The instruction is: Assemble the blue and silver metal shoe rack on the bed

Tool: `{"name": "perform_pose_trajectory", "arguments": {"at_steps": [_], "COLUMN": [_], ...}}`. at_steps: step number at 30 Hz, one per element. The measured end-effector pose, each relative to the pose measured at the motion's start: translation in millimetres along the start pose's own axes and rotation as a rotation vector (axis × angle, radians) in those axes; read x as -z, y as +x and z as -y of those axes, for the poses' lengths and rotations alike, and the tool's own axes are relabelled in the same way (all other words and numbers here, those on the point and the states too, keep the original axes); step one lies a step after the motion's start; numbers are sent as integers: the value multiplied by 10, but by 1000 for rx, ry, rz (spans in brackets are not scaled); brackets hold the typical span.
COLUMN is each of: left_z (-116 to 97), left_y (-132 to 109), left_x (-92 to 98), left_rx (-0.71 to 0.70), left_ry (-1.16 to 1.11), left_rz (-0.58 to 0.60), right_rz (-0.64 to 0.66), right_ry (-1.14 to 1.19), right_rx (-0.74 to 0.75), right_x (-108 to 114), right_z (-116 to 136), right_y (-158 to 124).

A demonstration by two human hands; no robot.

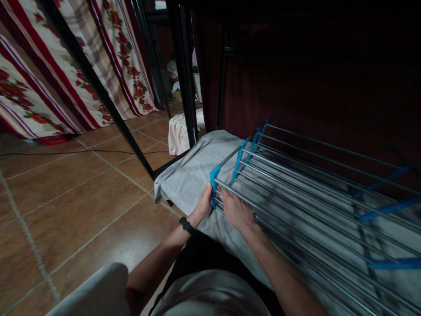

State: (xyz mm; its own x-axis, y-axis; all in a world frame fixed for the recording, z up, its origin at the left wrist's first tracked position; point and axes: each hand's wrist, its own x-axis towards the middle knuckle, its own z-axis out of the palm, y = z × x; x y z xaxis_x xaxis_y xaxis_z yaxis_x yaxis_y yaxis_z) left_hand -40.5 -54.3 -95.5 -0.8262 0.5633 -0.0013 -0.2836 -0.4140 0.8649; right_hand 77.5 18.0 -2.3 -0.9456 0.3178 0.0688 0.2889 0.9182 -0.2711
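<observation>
A folding drying rack with grey metal rods and blue plastic joints lies on a grey cloth. At the rack's near left corner, my left hand has its fingers closed against the outer side of a blue corner joint. My right hand is just to the right of that joint, its fingers curled around the rods by the corner. Part of the fingertips of both hands is hidden behind the joint and rods. A dark band circles my left wrist.
Black metal posts rise at the left and behind the cloth. A striped floral curtain hangs at the far left. Across the brown tiled floor runs a thin black cable. A light cloth hangs near the rear post. Dark fabric stands behind the rack.
</observation>
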Motion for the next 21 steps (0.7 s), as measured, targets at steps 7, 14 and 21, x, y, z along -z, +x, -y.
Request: {"name": "perform_pose_trajectory", "arguments": {"at_steps": [7, 14, 21], "left_z": [10, -52, -90], "left_y": [-4, -27, -71], "left_x": [41, -16, -57], "left_rx": [-1, -3, 40], "left_ry": [-27, -63, -118], "left_rz": [90, 99, 86], "right_rz": [17, -13, -37], "right_ry": [-41, -51, -65], "right_rx": [-19, 31, 20], "right_x": [49, -21, -87], "right_z": [23, -16, -38], "right_y": [-9, -2, -29]}}
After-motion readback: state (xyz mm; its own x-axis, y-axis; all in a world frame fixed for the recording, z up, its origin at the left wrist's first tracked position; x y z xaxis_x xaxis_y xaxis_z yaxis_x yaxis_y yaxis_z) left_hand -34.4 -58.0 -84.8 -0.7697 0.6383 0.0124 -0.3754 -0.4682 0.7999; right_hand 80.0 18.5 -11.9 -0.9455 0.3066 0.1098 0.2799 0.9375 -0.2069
